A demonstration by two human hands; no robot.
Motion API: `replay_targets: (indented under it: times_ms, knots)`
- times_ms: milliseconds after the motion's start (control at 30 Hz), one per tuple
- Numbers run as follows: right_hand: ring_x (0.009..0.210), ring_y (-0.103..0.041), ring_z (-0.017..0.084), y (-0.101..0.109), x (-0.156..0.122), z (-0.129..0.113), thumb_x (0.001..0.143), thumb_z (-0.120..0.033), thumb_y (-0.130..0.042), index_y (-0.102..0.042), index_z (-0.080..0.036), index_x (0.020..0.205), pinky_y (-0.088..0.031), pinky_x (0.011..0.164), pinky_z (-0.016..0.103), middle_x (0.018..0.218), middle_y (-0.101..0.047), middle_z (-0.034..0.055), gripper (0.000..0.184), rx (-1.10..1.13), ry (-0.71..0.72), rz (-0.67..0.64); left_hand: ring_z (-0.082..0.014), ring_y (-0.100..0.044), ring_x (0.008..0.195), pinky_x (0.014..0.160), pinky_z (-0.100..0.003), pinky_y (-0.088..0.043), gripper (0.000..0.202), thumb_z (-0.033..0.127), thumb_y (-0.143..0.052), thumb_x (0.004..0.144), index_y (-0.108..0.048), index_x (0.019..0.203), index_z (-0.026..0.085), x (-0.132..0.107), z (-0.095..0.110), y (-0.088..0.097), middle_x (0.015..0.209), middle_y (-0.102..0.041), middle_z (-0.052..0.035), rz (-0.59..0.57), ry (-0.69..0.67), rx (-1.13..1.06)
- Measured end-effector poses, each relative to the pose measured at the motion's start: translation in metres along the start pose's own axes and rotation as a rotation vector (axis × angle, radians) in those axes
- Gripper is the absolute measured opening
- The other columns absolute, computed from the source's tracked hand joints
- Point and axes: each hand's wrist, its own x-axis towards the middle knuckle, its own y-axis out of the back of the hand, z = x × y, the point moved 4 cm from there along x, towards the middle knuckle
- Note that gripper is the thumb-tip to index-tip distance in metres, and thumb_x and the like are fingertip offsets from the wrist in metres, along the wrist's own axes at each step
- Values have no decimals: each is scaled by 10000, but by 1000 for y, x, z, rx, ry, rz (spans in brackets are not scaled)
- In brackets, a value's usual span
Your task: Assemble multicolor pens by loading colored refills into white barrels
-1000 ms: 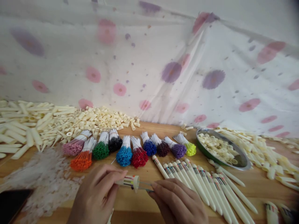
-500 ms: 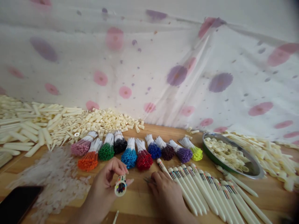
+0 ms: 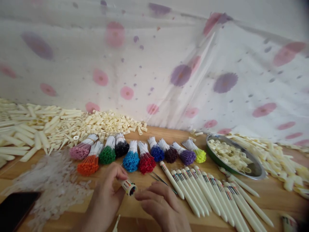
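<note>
My left hand (image 3: 106, 196) is closed round a short cream pen part (image 3: 128, 187) with several coloured refill ends showing at its open end. My right hand (image 3: 160, 206) hovers just right of it, fingers curled loosely with nothing visible in them. A thin pair of tweezers (image 3: 158, 178) lies on the wooden table (image 3: 145, 212) just beyond my right hand. Bundles of coloured refills (image 3: 131, 159) stand in a row behind my hands. A row of assembled cream pens (image 3: 205, 193) lies to the right.
Heaps of cream plastic parts (image 3: 48, 125) cover the back left. A metal bowl (image 3: 256, 170) of small cream pieces sits at the right, with more parts (image 3: 282, 158) beyond. Clear bits (image 3: 53, 183) and a dark phone (image 3: 14, 209) lie at the left. A floral cloth (image 3: 169, 64) hangs behind.
A second ago both hands held the pen part with tweezers at its end. The tweezers now lie on the table, and my right hand has come back empty beside the part.
</note>
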Motion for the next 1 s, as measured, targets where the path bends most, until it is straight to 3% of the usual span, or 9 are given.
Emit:
replay_targets:
  times_ms: [100, 267, 400, 500, 600, 767, 833, 933, 1000]
  knots:
    - [772, -637, 164, -1, 5, 0, 844, -121, -450, -515, -158, 979, -524, 737, 270, 890, -725, 36, 154, -72, 51, -111, -142, -528, 691, 615, -233, -417, 235, 21, -518, 679, -440, 702, 242, 1, 5, 1, 714, -522, 54, -10, -48, 125]
    - [725, -618, 173, -8, 7, -2, 721, 6, -428, -514, -148, 1004, -529, 713, 289, 839, -712, 52, 333, -139, 75, -106, -166, -516, 689, 612, -263, -398, 218, 27, -487, 690, -430, 679, 237, 1, 9, 2, 698, -506, 38, -22, -95, 271]
    - [731, -591, 204, -15, 8, -4, 693, -17, -440, -457, -175, 1109, -525, 698, 343, 802, -680, 52, 445, -108, -32, -210, -178, -510, 676, 600, -273, -371, 219, 18, -482, 669, -437, 657, 232, 3, 10, 4, 674, -490, 34, -34, -72, 327]
    - [846, -564, 227, -15, 13, -5, 734, -43, -471, -450, -189, 1123, -508, 737, 368, 862, -652, 65, 416, -21, -129, -291, -175, -511, 662, 595, -268, -366, 211, 27, -486, 651, -434, 643, 231, 7, 15, 9, 657, -475, 40, -46, -42, 350]
    - [956, -527, 216, -16, 19, -4, 772, -58, -511, -469, -194, 1097, -478, 818, 355, 982, -614, 71, 354, 117, -236, -353, -160, -512, 639, 577, -250, -364, 188, 51, -492, 649, -437, 638, 230, 15, 22, 21, 657, -473, 45, -54, -13, 352]
    - [953, -533, 183, -18, 17, 3, 821, -113, -505, -479, -204, 1035, -444, 843, 327, 1004, -566, 63, 233, 246, -419, -182, -169, -515, 678, 630, -266, -371, 150, 121, -549, 648, -448, 649, 232, 34, 19, 60, 706, -509, 34, 36, 39, 375]
    - [913, -545, 173, -30, 8, -1, 821, -131, -525, -514, -207, 975, -447, 803, 296, 970, -572, 49, 173, 236, -419, -327, -179, -533, 694, 635, -272, -379, 140, 156, -572, 649, -452, 651, 229, 41, 13, 76, 711, -528, 28, 74, 71, 374]
    - [843, -562, 169, -58, -15, -15, 781, -211, -627, -586, -219, 909, -437, 734, 259, 896, -602, 18, 134, 170, -320, -740, -177, -550, 666, 625, -273, -391, 141, 187, -608, 632, -475, 666, 222, 46, 4, 89, 706, -550, 30, 82, 113, 356]
    - [825, -565, 180, -74, -30, -23, 735, -259, -685, -608, -220, 905, -421, 729, 267, 867, -624, 12, 191, 91, -223, -916, -174, -551, 657, 622, -273, -396, 157, 195, -630, 619, -482, 667, 220, 47, 2, 90, 708, -560, 31, 69, 131, 343]
